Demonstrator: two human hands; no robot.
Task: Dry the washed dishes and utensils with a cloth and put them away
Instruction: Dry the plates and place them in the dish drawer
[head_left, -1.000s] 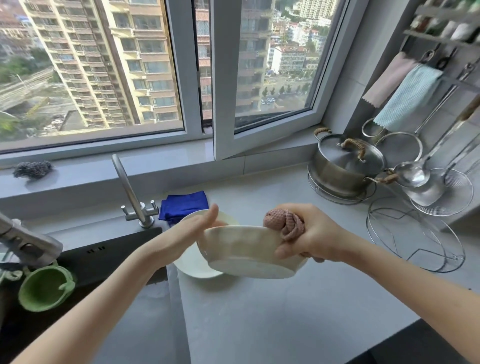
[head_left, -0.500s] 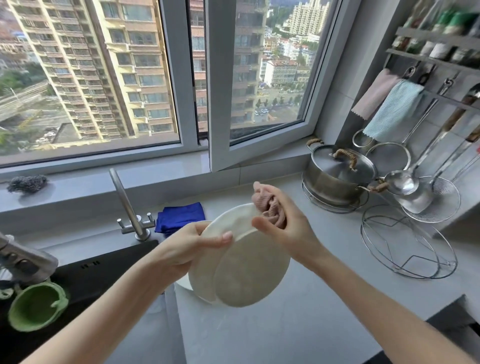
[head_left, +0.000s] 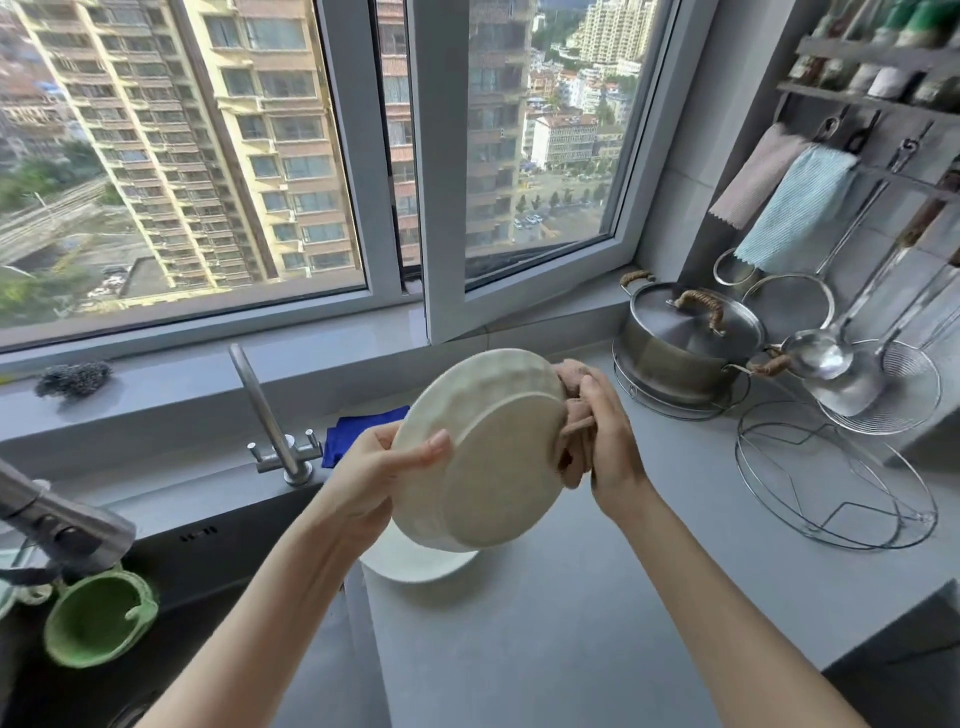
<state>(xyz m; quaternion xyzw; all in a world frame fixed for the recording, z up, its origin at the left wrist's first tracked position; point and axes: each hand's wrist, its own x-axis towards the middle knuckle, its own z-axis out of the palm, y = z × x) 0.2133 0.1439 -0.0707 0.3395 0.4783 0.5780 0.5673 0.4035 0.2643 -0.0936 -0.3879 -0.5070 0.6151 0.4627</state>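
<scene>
— Where is the bowl?
— In the air above the counter, tipped on edge, its underside toward the camera. A plate lies on the counter just under it.
— And the hands?
— The left hand grasps the bowl's left rim, thumb across the outer wall. The right hand clenches a bunched cloth (pinkish) against the right rim.
— Anything nearby?
— A lidded pot far right; a tap left, by the sink.
</scene>
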